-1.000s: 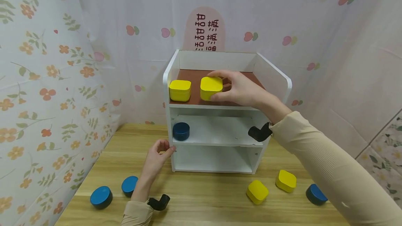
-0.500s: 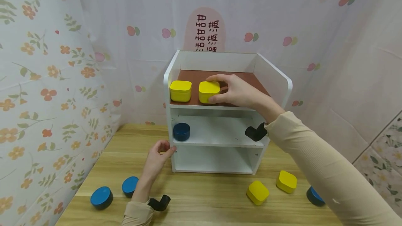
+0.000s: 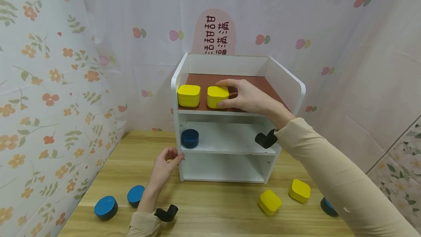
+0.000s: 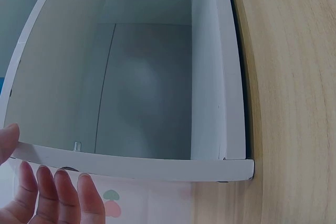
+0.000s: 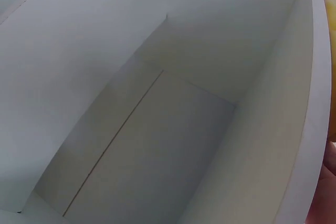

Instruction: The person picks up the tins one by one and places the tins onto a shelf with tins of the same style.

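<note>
Close to us on the table, we see a blue tub at the left and a second tub partly behind the left arm. At the right, a third tub peeks out from behind the right sleeve, with a yellow box near it and another yellow box more to the left. Farther on stands a white shelf. The left hand pinches its left side, thumb in front, fingers outside. On its middle board, a fourth tub sits at the left end. Up on the brown top, the right hand has thumb and fingers around a held box. We see it near the front edge, a small gap away from the corner box. Behind everything hangs a cloth with fruit pictures.
</note>
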Tool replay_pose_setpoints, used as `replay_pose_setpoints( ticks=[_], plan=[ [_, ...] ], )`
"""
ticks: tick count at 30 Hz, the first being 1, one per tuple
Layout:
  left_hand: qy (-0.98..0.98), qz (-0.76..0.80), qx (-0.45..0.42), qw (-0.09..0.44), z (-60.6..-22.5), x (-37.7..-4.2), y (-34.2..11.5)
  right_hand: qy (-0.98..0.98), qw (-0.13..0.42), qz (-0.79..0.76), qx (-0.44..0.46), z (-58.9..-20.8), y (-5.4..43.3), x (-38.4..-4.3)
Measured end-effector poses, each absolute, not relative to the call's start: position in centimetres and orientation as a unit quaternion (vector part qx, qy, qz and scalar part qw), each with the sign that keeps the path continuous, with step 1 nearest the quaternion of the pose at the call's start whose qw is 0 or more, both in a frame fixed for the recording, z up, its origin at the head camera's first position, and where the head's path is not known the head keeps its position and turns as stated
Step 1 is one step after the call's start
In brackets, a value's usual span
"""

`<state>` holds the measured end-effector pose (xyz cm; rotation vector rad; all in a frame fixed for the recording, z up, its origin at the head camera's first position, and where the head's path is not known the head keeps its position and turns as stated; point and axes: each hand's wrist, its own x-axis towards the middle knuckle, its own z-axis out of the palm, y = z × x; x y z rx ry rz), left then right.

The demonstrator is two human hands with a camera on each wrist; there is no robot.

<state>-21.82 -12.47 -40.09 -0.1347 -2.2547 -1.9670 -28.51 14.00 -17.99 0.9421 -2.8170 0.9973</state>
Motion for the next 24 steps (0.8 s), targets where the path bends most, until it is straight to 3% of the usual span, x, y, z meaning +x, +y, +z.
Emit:
replay_pose_setpoints(
  ticks=[18,24],
  plan=[
    [-0.752,-0.654,-0.043,0.068,-40.2,-22.0,-12.6,-0.900,0.062,0.310,0.301,-17.8,14.5,-27.1],
    [-0.753,-0.654,-0.033,0.069,-42.6,-23.7,-12.9,-0.865,0.111,0.382,0.307,-16.9,15.7,-25.0]
  ],
)
